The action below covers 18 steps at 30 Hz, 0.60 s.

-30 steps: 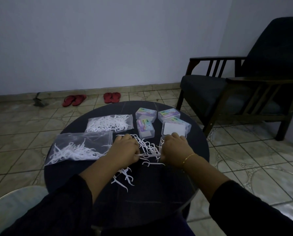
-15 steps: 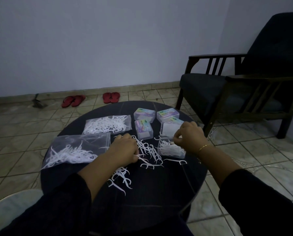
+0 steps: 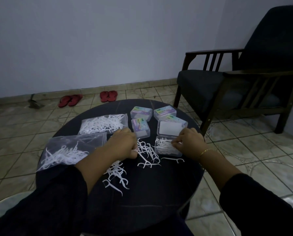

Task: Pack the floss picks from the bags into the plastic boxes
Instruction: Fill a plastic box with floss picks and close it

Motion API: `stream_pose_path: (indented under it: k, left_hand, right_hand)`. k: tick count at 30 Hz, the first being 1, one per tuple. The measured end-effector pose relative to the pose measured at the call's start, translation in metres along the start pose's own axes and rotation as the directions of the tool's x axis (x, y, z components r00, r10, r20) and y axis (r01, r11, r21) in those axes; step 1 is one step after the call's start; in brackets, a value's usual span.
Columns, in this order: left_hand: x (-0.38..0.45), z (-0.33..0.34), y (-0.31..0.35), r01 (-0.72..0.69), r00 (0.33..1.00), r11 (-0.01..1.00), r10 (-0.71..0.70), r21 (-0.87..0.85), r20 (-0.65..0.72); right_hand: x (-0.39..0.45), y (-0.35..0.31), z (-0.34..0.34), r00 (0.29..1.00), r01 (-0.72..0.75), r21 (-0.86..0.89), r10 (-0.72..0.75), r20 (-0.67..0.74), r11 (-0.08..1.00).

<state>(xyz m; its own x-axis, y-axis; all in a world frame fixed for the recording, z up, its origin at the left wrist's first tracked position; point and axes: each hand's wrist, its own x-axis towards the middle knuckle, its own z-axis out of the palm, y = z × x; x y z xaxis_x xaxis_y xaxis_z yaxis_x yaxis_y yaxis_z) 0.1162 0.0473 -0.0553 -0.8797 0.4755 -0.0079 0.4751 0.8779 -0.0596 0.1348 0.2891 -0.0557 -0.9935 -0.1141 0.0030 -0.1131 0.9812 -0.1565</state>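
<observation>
Two clear bags of white floss picks lie on the left of the round dark table (image 3: 142,210): the near bag (image 3: 70,149) at the table's left edge and the far bag (image 3: 104,124) just behind it. The left hand (image 3: 123,144) rests knuckles up beside the near bag, fingers curled and pinching a few white picks at its fingertips, at the edge of a loose pile of floss picks (image 3: 147,153) spread on the table's middle. More scattered picks (image 3: 116,176) trail toward the person, beside the left forearm. Behind the pile stand three closed plastic boxes with colourful labels: one (image 3: 140,129) just beyond the left hand, one (image 3: 141,112) behind it, and one (image 3: 164,111) further right. To the right, an open box (image 3: 166,147) lies with its lid (image 3: 171,129) tipped back, its tray partly filled with picks. The right hand (image 3: 188,143), a thin gold bracelet (image 3: 204,151) at its wrist, is over the tray's right side, fingers curled and pinching picks at the tray. A single pick (image 3: 174,159) lies just in front of the open box.
</observation>
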Motion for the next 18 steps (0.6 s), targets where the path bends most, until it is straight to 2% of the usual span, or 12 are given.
stream_pose_path:
  k: [6, 18]
  left_hand:
    - [0.019, -0.026, 0.017, -0.011, 0.995, 0.998, 0.004, -0.069, -0.096]
    - [0.067, -0.034, 0.078, -0.1, 0.99, 0.995, 0.097, -0.026, -0.098]
  right_hand:
    - [0.0, 0.002, 0.003, 0.999, -0.008, 0.127, 0.015, -0.052, 0.992]
    - [0.003, 0.017, 0.013, 0.989, -0.039, 0.287, 0.079, -0.128, 0.957]
